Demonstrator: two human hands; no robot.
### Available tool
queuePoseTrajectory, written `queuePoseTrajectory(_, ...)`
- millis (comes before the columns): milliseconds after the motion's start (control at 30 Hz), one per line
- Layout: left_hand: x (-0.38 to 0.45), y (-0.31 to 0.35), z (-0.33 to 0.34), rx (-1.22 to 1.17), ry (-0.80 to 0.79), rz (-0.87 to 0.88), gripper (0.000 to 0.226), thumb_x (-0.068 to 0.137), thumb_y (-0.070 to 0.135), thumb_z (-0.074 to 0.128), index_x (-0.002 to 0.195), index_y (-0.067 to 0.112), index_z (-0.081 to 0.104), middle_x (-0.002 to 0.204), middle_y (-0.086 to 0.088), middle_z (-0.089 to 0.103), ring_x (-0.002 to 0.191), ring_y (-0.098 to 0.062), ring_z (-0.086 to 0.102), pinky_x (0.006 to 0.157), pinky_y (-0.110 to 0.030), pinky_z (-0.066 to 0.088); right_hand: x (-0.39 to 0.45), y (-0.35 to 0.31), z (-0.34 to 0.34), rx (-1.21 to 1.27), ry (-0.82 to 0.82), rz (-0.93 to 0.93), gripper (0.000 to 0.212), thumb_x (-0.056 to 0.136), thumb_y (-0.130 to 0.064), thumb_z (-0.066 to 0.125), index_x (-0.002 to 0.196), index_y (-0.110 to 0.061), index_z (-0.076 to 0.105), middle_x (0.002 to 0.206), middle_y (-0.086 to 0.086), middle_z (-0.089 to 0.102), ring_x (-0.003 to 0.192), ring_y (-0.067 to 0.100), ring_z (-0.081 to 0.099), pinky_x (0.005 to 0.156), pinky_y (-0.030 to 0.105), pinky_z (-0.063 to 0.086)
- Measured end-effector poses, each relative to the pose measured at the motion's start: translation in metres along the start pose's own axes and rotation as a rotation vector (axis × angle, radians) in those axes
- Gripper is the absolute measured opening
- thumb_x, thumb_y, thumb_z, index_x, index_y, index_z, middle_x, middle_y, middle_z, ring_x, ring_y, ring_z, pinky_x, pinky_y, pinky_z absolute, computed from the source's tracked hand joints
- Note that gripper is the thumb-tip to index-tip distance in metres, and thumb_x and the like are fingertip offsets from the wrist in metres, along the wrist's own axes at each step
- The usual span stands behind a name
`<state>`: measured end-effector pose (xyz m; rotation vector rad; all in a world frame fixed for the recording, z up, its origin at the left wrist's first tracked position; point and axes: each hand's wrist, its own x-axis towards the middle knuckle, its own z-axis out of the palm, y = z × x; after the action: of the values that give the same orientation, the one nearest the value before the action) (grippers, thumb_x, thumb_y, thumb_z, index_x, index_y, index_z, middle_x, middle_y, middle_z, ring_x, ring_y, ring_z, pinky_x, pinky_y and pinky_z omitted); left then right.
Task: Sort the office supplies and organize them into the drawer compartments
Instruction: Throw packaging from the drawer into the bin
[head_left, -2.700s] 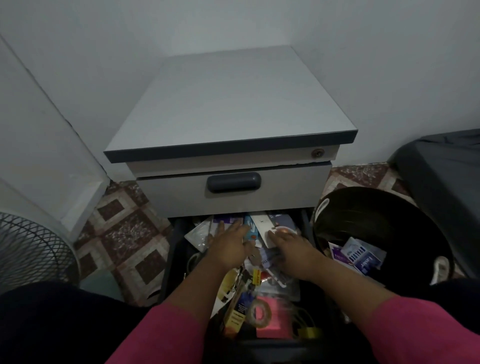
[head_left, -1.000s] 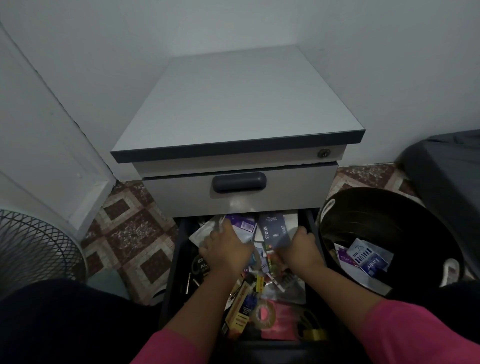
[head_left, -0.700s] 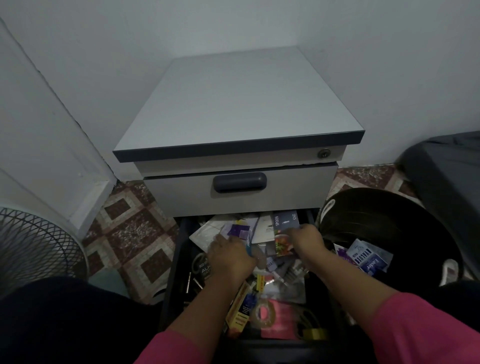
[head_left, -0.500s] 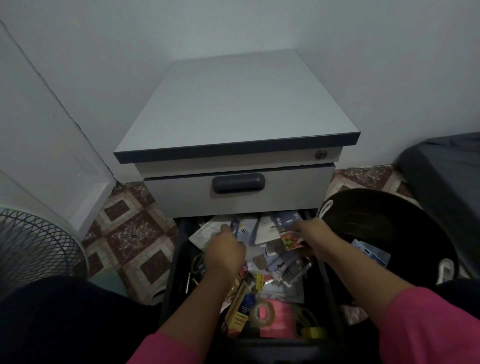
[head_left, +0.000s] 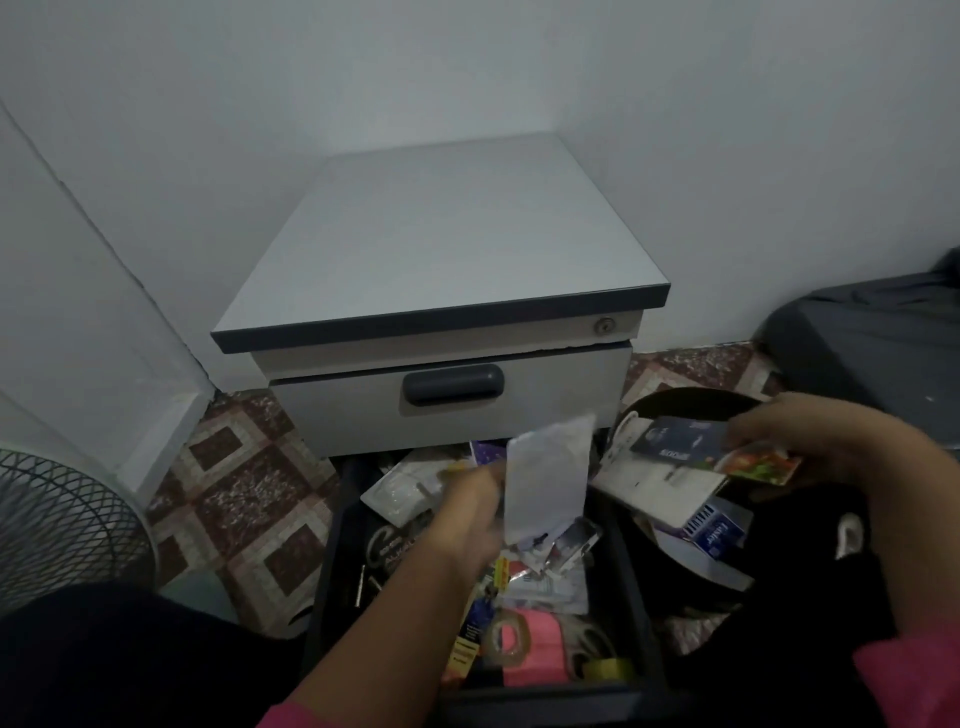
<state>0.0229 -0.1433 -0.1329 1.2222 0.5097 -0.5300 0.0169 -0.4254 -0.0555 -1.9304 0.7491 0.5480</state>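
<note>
Drawer (head_left: 332, 551) lies open below me, full of mixed supplies. My left hand (head_left: 470, 512) pinches 1 white paper (head_left: 545, 480) above it; my right hand (head_left: 810, 441) grips several cards (head_left: 685, 457) over the black bin (head_left: 675, 402). I should check each before dropping.

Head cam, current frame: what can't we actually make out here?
- Left hand: motion-blurred; its grip on the white paper is unclear.
- Print on the cards in the right hand: too small and dim.
- Drawer compartments: buried under clutter and the left forearm.
- Bin contents: mostly covered by the right arm and cards.
- Fan: cut off by the left edge.
</note>
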Motion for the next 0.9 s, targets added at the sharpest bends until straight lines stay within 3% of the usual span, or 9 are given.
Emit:
queuePoseTrajectory(67,0.001,-0.006,0.022,-0.119,-0.112,-0.055,0.017,0.093,0.008,0.054,0.085,0.004,0.069,0.083,-0.015,0.072,0.071,-0.030,0.069,0.070,-0.045,0.057,0.001,0.013,-0.015,0.024,0.076,0.034,0.021,0.082,-0.003,0.065,0.099,0.008,0.059,0.097,0.027,0.058,0.075,0.037,0.060,0.048,0.039,0.057)
queuePoseTrajectory(167,0.015,-0.018,0.061,-0.186,-0.117,-0.134,0.019,0.094,0.005,0.052,0.082,0.004,0.067,0.073,-0.011,0.070,0.067,-0.026,0.065,0.051,-0.035,0.057,0.011,0.027,-0.024,0.058,0.142,0.075,0.024,0.086,-0.001,0.061,0.107,0.009,0.055,0.090,0.025,0.054,0.070,0.035,0.057,0.041,0.039,0.055)
queuePoseTrajectory(267,0.030,-0.030,0.100,-0.110,-0.088,-0.164,0.011,0.094,0.007,0.054,0.092,0.003,0.063,0.078,-0.010,0.065,0.064,-0.023,0.060,0.042,-0.027,0.052,0.023,0.031,-0.022,0.066,0.117,0.141,0.033,0.088,-0.005,0.062,0.118,0.006,0.051,0.099,0.026,0.056,0.081,0.036,0.058,0.048,0.042,0.056)
queuePoseTrajectory(367,0.030,-0.035,0.127,-0.010,-0.124,-0.198,0.032,0.093,0.023,0.060,0.119,0.005,0.057,0.106,-0.011,0.064,0.079,-0.024,0.062,0.060,-0.032,0.051,0.032,0.035,-0.019,0.000,0.016,0.192,0.058,0.086,-0.026,0.069,0.130,0.003,0.044,0.120,0.024,0.055,0.109,0.041,0.055,0.065,0.048,0.052)
queuePoseTrajectory(467,0.029,-0.036,0.132,0.038,-0.176,-0.245,0.045,0.095,0.032,0.056,0.133,0.010,0.049,0.126,-0.009,0.056,0.101,-0.024,0.059,0.087,-0.032,0.043,0.041,0.037,-0.019,-0.101,0.006,0.202,0.069,0.088,-0.037,0.066,0.138,0.002,0.038,0.118,0.021,0.053,0.107,0.036,0.054,0.073,0.047,0.050)
queuePoseTrajectory(567,0.026,-0.035,0.118,0.056,-0.204,-0.209,0.045,0.096,0.020,0.055,0.137,0.005,0.044,0.123,-0.015,0.056,0.107,-0.022,0.058,0.083,-0.026,0.049,0.047,0.035,-0.021,-0.136,0.038,0.160,0.062,0.087,-0.035,0.067,0.133,-0.002,0.044,0.111,0.015,0.057,0.100,0.030,0.056,0.071,0.045,0.051)
queuePoseTrajectory(667,0.026,-0.035,0.090,0.076,-0.204,-0.125,0.037,0.095,0.012,0.055,0.132,0.005,0.048,0.124,-0.018,0.056,0.114,-0.026,0.056,0.094,-0.031,0.045,0.048,0.030,-0.016,-0.175,0.060,0.107,0.049,0.089,-0.031,0.066,0.125,-0.004,0.049,0.106,0.013,0.060,0.092,0.027,0.058,0.068,0.040,0.050)
queuePoseTrajectory(800,0.024,-0.029,0.038,0.196,-0.090,0.057,0.022,0.096,0.007,0.053,0.118,0.006,0.056,0.108,-0.011,0.064,0.105,-0.022,0.061,0.086,-0.025,0.048,0.045,0.017,0.010,-0.303,0.034,0.002,0.035,0.091,-0.025,0.064,0.115,-0.002,0.057,0.096,0.012,0.062,0.081,0.023,0.061,0.062,0.035,0.051)
queuePoseTrajectory(900,0.021,-0.019,-0.002,0.269,0.071,0.186,0.017,0.093,0.001,0.054,0.109,0.002,0.059,0.086,-0.010,0.063,0.074,-0.016,0.062,0.063,-0.023,0.049,0.040,0.005,0.045,-0.413,0.037,-0.126,0.026,0.090,-0.020,0.063,0.104,0.001,0.065,0.094,0.017,0.066,0.078,0.026,0.064,0.063,0.035,0.053)
